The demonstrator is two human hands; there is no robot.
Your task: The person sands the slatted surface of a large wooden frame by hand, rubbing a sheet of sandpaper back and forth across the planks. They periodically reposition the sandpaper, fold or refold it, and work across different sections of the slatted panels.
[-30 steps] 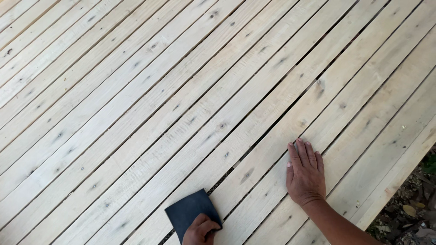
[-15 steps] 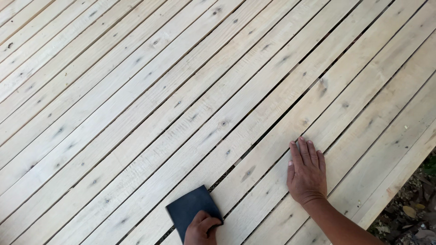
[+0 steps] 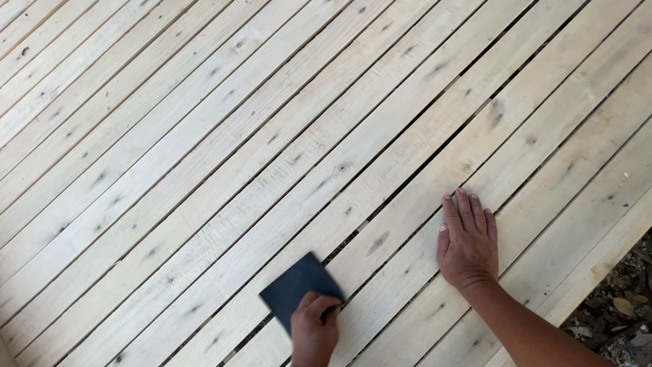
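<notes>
A: Sandpaper sheet (image 3: 299, 285), dark blue-grey, lay flat on the pale wooden slats (image 3: 204, 170) near the bottom edge, w/ one corner over a gap betw. two boards.
B: Which hand had it?
A: Left hand (image 3: 314, 331). Fingers curled down on the sheet's near corner, pinning it to the wood; thumb side hard to make out.
B: And the other?
A: Right hand (image 3: 467, 246) was flat on a board well to the right, palm down, fingers straight & close together, holding nothing.
B: Anything in the way?
A: Only knots & dark gaps in the slats. Dirt and dry leaves (image 3: 621, 306) showed past the boards' right edge.
</notes>
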